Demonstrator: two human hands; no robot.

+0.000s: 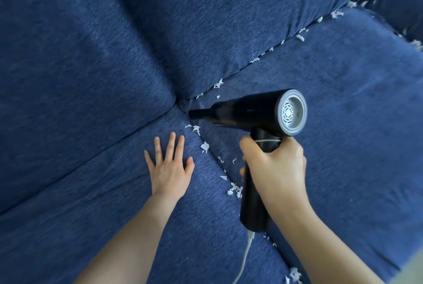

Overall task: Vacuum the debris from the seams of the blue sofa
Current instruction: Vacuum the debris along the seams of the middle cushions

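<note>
Debris: white paper-like scraps (235, 191) lie along the seams of the blue sofa (343, 100), some in the seam between the two seat cushions, more along the seam that runs up to the right under the back cushion.
Seams: four cushions meet at one junction (179, 102) near the middle of the view.
Vacuum: a black handheld vacuum (249, 109) with a grey vented rear cap; its narrow nozzle (196, 114) points left, its tip just beside the junction.
Right hand: the right hand (277, 167) grips the vacuum's black handle, fingers curled round it.
Cord: a white cord (245, 258) leaves the handle's lower end and runs down out of view.
Left hand: the left hand (170, 169) rests palm down on the left seat cushion, fingers straight and spread, just left of the littered seam.
</note>
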